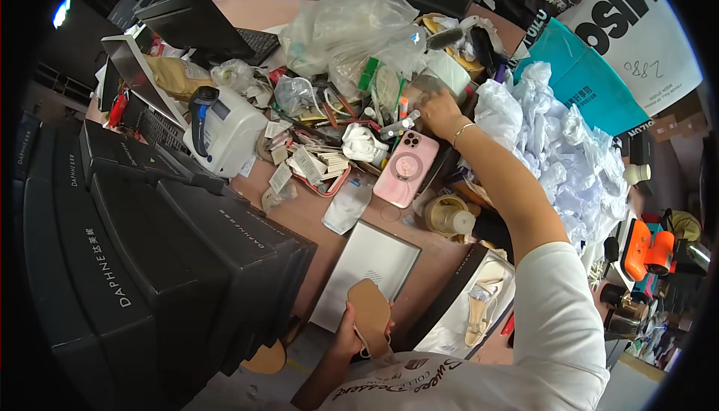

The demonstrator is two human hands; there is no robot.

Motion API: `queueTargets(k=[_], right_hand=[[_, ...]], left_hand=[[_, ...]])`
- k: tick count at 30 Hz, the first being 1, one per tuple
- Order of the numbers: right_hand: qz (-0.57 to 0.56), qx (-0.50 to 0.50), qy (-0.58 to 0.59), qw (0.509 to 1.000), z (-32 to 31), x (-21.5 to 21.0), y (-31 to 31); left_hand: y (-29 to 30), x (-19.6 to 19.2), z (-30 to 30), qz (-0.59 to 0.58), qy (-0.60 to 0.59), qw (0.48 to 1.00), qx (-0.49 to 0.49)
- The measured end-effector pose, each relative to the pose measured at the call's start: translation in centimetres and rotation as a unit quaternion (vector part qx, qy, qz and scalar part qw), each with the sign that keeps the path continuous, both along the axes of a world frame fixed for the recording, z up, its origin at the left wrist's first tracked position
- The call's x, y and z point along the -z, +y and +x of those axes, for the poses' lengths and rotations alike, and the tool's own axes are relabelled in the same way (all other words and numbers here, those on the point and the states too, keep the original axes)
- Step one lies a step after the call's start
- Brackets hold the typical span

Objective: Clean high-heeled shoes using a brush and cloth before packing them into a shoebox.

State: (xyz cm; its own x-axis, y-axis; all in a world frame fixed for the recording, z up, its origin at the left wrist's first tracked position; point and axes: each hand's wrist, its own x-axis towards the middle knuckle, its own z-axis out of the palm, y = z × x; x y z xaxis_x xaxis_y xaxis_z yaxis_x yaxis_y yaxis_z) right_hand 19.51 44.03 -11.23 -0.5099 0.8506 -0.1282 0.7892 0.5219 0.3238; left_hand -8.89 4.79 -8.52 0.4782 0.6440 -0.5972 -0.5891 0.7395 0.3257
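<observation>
My left hand (346,337) is closed around a sandal (368,307) near my body, its tan sole turned up toward me. Below it lies a white box lid (397,250) on the table. My right arm stretches forward, and my right hand (442,115) is down among the clutter, beside a white box-like item (448,74) and some marker pens (401,125). Its fingertips are blurred and partly hidden, so what they touch does not show. Near my right forearm, an open shoebox (449,317) holds another strappy sandal (479,310) on white paper.
Stacked black shoeboxes (142,261) rise on the left. A pink phone (405,170) lies mid-table, near a label printer (228,130) and scattered tags (314,167). Crumpled white paper (558,156) heaps at the right, before a teal box (580,74). Plastic bags (344,25) lie farther back.
</observation>
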Motion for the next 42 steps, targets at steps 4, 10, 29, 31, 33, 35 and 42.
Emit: queueTargets(k=[4, 10, 29, 31, 33, 35, 42], right_hand=[[0.080, -0.045, -0.075, 0.993, 0.3, -4.2, -0.9], [0.155, 0.003, 0.084, 0.984, 4.3, -7.9, -1.1], [0.001, 0.107, 0.726, 0.679, 0.8, -17.1, -33.9], [-0.050, 0.125, 0.654, 0.745, -0.4, -15.8, -40.7], [-0.175, 0.218, 0.759, 0.588, -1.7, -13.9, -46.6], [-0.268, 0.239, 0.815, 0.455, -1.7, -14.3, -50.1], [-0.173, 0.370, 0.855, 0.320, -1.2, -15.9, -55.3]], left_hand=[[-0.4, -0.1, 0.0, 0.018, 0.021, 1.000, 0.001], [-0.9, -0.4, 0.3, 0.035, 0.038, 0.999, 0.007], [-0.9, -4.4, 3.7, 0.037, -0.133, 0.989, 0.060], [-0.3, -6.3, 5.1, 0.003, -0.148, 0.985, 0.088], [0.0, -7.3, 6.5, 0.035, -0.162, 0.980, 0.110], [-0.8, -7.9, 7.8, 0.059, -0.128, 0.977, 0.158], [-4.1, -8.4, 11.9, 0.159, -0.069, 0.923, 0.342]])
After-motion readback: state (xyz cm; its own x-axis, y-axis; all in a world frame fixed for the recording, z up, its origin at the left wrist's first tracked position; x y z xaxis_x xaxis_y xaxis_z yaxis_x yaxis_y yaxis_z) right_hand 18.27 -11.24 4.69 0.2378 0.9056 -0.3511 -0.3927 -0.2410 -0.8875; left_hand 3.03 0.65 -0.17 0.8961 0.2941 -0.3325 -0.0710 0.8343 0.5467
